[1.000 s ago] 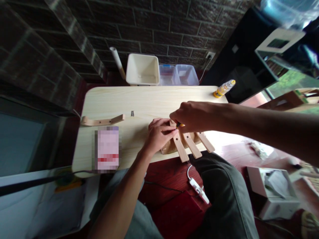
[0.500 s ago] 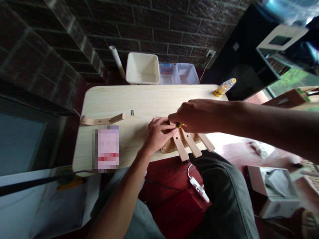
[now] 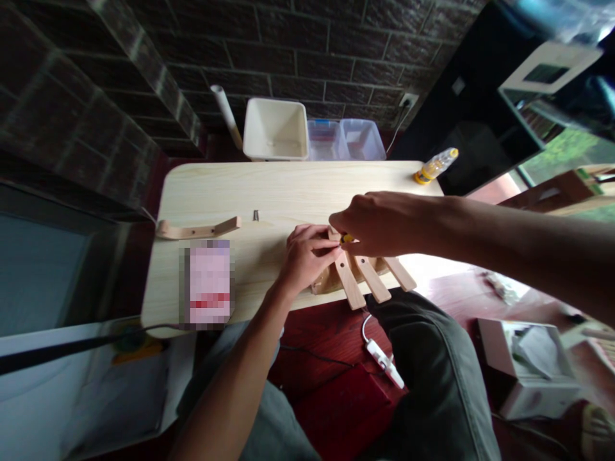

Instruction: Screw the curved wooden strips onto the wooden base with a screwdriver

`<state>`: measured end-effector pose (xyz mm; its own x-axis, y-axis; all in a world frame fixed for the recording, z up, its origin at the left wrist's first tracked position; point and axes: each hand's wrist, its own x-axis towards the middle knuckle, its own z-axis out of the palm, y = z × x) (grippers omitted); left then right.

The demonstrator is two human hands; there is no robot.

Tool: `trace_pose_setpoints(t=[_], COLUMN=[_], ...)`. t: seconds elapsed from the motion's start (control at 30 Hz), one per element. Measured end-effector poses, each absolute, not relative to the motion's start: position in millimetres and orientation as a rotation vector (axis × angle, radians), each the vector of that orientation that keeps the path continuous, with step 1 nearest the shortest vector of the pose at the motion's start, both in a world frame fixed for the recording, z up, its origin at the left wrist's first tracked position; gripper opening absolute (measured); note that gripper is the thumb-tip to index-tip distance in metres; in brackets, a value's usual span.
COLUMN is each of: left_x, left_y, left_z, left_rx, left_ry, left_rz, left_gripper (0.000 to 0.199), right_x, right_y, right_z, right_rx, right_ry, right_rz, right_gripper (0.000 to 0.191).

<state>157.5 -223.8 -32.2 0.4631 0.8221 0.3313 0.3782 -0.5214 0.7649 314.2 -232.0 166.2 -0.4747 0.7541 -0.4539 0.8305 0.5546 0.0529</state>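
My right hand (image 3: pixel 372 221) is closed round a screwdriver (image 3: pixel 346 239), of which only a bit of yellow and black shows. Beside it, my left hand (image 3: pixel 307 253) has thumb and fingers pinched together near the screwdriver's working end; what they pinch is hidden. Both hands are over a brown wooden board (image 3: pixel 327 282) at the table's front edge. Across this board lie several pale wooden hook pieces (image 3: pixel 350 285) with dark holes, their ends sticking out past the edge towards me. Left on the table, a loose curved wooden hook (image 3: pixel 199 231) lies near two small screws (image 3: pixel 256 215).
A clear bottle-shaped container with yellow ends (image 3: pixel 436 166) stands at the table's (image 3: pixel 288 182) back right corner. A blurred pink box (image 3: pixel 210 285) lies front left. Behind the table are a cream bin (image 3: pixel 275 128) and clear tubs (image 3: pixel 362 139). A power strip (image 3: pixel 384 363) is below.
My right hand has shifted very slightly to the right, and a little more of the yellow on the screwdriver shows. The left hand stays in place; the camera view has tilted slightly.
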Motion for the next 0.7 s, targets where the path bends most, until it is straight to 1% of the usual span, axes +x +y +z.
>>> trace_pose_setpoints(t=[0.1, 0.13, 0.23, 0.33, 0.43, 0.53, 0.7], left_x=[157, 157, 157, 156, 154, 152, 150], left_y=[-224, -224, -225, -225, -226, -226, -226], left_z=[-33, -33, -33, -32, -29, -28, -27], left_rx=[2.094, 2.091, 2.08, 2.064, 2.052, 2.036, 2.005], left_ry=[0.997, 0.998, 0.997, 0.999, 1.004, 0.988, 0.985], left_rz=[0.943, 0.944, 0.943, 0.938, 0.933, 0.92, 0.895], left_gripper=[0.005, 0.004, 0.003, 0.006, 0.011, 0.013, 0.008], right_x=[320, 323, 333, 340, 347, 352, 353], right_y=[-232, -233, -235, -243, -255, -266, -273], right_z=[165, 164, 160, 157, 151, 140, 116], right_rx=[1.276, 1.271, 1.29, 1.308, 1.328, 1.493, 1.787], right_ry=[2.415, 2.47, 2.674, 2.776, 2.845, 2.935, 2.902], right_rz=[-0.274, -0.281, -0.368, -0.582, -0.694, -0.928, -1.312], right_gripper=[0.027, 0.028, 0.02, 0.017, 0.021, 0.027, 0.03])
